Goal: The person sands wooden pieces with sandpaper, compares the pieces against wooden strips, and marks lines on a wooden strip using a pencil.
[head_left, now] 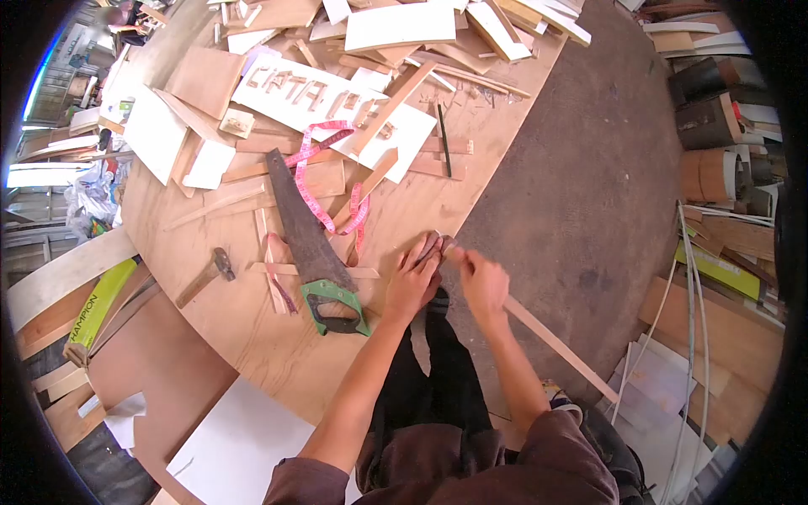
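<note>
My left hand (410,282) is at the table's edge, its fingers bent over a small dark brown piece (431,246) whose kind I cannot make out. Close beside it, my right hand (481,288) is closed around a long, thin wooden strip (560,343). The strip slants down to the right, past the table edge and over the floor. Its upper end meets the brown piece between my hands, and the fingers partly hide the contact. Left of my hands lies a handsaw (307,227) with a green handle. A pink tape measure (305,181) curls next to the blade.
A hammer (207,278) rests on the plywood table (261,358) at left. Farther back are a white board (278,82) with wooden letters, a dark pencil (443,139) and piled offcuts (400,27). Wood stacks and thin strips (690,311) stand at right beyond the concrete floor (581,168).
</note>
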Demonstrator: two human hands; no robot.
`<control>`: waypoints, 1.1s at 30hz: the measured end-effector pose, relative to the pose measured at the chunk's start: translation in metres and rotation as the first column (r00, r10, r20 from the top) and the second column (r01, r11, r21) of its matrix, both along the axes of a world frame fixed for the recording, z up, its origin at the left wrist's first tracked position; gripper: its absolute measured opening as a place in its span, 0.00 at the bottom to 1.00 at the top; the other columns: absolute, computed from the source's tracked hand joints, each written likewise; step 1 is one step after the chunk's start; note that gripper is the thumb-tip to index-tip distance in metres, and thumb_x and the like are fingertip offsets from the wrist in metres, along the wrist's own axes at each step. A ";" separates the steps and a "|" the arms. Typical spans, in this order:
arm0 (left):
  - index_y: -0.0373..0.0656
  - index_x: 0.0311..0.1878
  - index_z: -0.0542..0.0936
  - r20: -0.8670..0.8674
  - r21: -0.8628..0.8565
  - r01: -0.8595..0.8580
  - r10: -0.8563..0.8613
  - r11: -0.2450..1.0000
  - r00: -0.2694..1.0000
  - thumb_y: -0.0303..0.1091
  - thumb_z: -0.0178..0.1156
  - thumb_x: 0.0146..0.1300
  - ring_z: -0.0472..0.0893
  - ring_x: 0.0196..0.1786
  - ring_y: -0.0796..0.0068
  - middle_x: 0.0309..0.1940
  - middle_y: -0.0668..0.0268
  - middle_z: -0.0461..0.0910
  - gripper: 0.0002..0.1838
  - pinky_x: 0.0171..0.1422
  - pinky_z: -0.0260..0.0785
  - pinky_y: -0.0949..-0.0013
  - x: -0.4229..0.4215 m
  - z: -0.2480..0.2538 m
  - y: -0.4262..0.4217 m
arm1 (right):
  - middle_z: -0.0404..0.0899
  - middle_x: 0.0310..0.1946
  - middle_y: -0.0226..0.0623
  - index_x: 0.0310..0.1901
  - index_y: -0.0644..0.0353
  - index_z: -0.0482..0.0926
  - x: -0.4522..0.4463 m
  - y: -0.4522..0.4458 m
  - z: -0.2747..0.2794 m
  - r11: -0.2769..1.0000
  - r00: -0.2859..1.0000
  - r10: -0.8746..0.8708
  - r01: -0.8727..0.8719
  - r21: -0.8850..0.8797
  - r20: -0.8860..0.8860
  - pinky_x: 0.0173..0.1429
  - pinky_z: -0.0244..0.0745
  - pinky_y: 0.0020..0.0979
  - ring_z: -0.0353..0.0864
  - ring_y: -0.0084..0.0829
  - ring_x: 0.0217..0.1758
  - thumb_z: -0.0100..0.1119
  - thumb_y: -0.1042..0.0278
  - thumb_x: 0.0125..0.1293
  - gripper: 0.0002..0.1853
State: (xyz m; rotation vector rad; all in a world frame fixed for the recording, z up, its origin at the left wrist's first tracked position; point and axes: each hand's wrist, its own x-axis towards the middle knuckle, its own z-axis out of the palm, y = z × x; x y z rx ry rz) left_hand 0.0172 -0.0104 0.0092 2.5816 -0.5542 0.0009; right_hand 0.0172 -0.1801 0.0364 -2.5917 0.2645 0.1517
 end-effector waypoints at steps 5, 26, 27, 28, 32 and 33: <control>0.43 0.61 0.77 -0.002 0.032 -0.016 0.016 0.999 1.000 0.30 0.66 0.57 0.64 0.80 0.66 0.73 0.66 0.73 0.26 0.74 0.60 0.53 -0.005 -0.003 0.000 | 0.84 0.26 0.48 0.36 0.52 0.84 0.007 -0.002 0.015 0.999 0.998 -0.039 0.038 -0.025 -0.053 0.34 0.80 0.51 0.86 0.54 0.30 0.58 0.53 0.74 0.14; 0.41 0.61 0.77 0.016 -0.002 -0.017 0.017 1.000 1.000 0.28 0.66 0.58 0.67 0.78 0.66 0.73 0.70 0.74 0.25 0.71 0.64 0.53 -0.003 -0.006 0.000 | 0.84 0.24 0.46 0.31 0.55 0.83 -0.020 0.011 -0.003 0.994 0.994 0.104 -0.105 -0.042 -0.027 0.31 0.80 0.47 0.86 0.50 0.27 0.55 0.45 0.75 0.22; 0.41 0.61 0.77 0.015 0.000 -0.013 0.013 1.000 1.000 0.28 0.66 0.58 0.67 0.78 0.66 0.73 0.70 0.74 0.25 0.71 0.64 0.53 -0.004 -0.003 -0.001 | 0.84 0.24 0.47 0.31 0.55 0.83 -0.018 0.012 -0.003 0.998 0.998 0.059 -0.060 -0.028 -0.027 0.31 0.80 0.47 0.86 0.50 0.26 0.55 0.45 0.75 0.23; 0.41 0.60 0.77 0.025 -0.001 -0.021 0.021 1.000 0.999 0.28 0.65 0.58 0.67 0.78 0.67 0.73 0.70 0.74 0.25 0.72 0.64 0.53 -0.004 -0.001 -0.003 | 0.84 0.24 0.47 0.31 0.55 0.83 -0.014 0.012 -0.003 0.998 0.998 0.055 -0.055 -0.023 -0.024 0.31 0.80 0.47 0.86 0.50 0.26 0.55 0.45 0.75 0.23; 0.39 0.61 0.75 0.061 -0.005 -0.008 0.009 1.000 0.998 0.27 0.70 0.55 0.67 0.78 0.63 0.74 0.65 0.73 0.28 0.72 0.62 0.50 -0.004 -0.007 0.000 | 0.83 0.22 0.48 0.31 0.54 0.83 -0.025 0.020 -0.004 1.000 0.999 0.016 -0.016 0.015 -0.032 0.30 0.79 0.47 0.86 0.51 0.26 0.54 0.45 0.76 0.22; 0.39 0.61 0.75 0.063 -0.007 -0.014 0.014 1.000 0.998 0.27 0.70 0.55 0.67 0.78 0.63 0.74 0.65 0.73 0.28 0.72 0.62 0.50 -0.004 -0.008 -0.001 | 0.83 0.22 0.49 0.31 0.53 0.83 -0.028 0.021 -0.005 0.999 0.998 0.038 -0.037 0.026 -0.045 0.30 0.79 0.48 0.85 0.52 0.26 0.54 0.45 0.76 0.23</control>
